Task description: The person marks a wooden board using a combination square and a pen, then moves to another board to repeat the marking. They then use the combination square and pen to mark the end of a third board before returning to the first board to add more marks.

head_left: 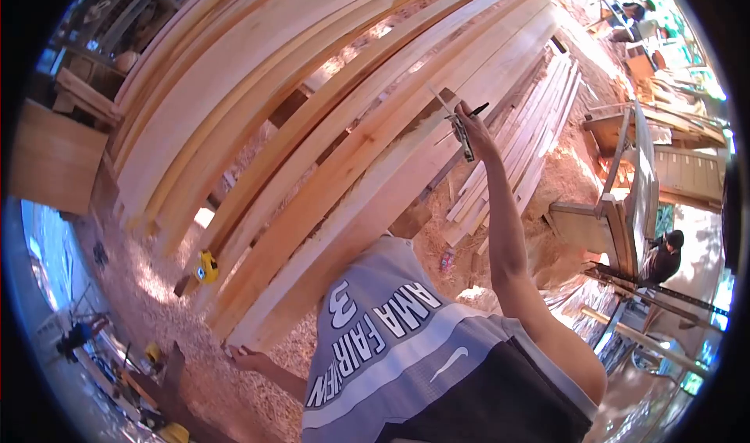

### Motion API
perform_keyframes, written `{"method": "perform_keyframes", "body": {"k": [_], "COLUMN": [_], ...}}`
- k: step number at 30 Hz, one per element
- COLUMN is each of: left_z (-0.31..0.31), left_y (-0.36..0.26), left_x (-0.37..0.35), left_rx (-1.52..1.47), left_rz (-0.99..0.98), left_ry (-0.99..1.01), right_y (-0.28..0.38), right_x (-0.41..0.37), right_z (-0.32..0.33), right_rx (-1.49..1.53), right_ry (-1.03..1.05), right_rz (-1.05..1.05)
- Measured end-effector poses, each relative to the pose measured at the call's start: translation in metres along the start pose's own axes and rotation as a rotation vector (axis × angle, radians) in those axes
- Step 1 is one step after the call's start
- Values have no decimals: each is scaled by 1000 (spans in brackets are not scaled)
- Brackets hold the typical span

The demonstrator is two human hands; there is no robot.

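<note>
My right hand (475, 128) is raised over a long plank, closed round a metal measuring tool (462, 138) with a thin straight blade, which looks like a combination square. A black marker (480, 109) sticks out between its fingers. My left hand (248, 360) is low at the near end of the same pale plank (363, 212), its fingers stretched toward the corner; whether they press on the wood is too small to tell. A yellow tape measure (207, 267) rests on the end of a neighbouring board.
Several long boards (258, 60) lie side by side across the work area. Narrow strips of wood (523, 142) are stacked at the right. Shavings (250, 396) cover the ground. One person (664, 257) is at the right, others at the top right; a wooden frame (586, 228) stands nearby.
</note>
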State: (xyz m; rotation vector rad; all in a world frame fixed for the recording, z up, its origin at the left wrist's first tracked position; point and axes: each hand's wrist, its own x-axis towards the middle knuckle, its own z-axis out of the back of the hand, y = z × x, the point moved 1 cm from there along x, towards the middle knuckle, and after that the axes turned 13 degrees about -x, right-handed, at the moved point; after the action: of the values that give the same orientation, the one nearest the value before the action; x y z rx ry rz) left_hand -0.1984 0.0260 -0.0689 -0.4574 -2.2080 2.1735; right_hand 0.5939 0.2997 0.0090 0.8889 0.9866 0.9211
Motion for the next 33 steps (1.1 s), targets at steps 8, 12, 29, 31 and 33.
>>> {"method": "perform_keyframes", "body": {"k": [8, 12, 29, 31, 33], "left_z": [-20, -39, -255, -224, -225], "left_y": [-16, -23, -8, -20, -21], "left_x": [-23, -20, -221, -221, -221], "left_rx": [90, 1014, 1219, 1236, 1242], "left_rz": [27, -676, -664, -666, -600], "left_ry": [28, 27, 1624, 1642, 1637], "right_y": [-43, -56, -17, -34, -39], "right_x": [22, 25, -141, -184, -196], "right_z": [-5, -5, -24, -15, -22], "right_rx": [-109, -54, 164, 148, 189], "right_ry": [-15, 8, -543, -603, -655], "right_rz": [-5, -134, -287, -271, -285]}}
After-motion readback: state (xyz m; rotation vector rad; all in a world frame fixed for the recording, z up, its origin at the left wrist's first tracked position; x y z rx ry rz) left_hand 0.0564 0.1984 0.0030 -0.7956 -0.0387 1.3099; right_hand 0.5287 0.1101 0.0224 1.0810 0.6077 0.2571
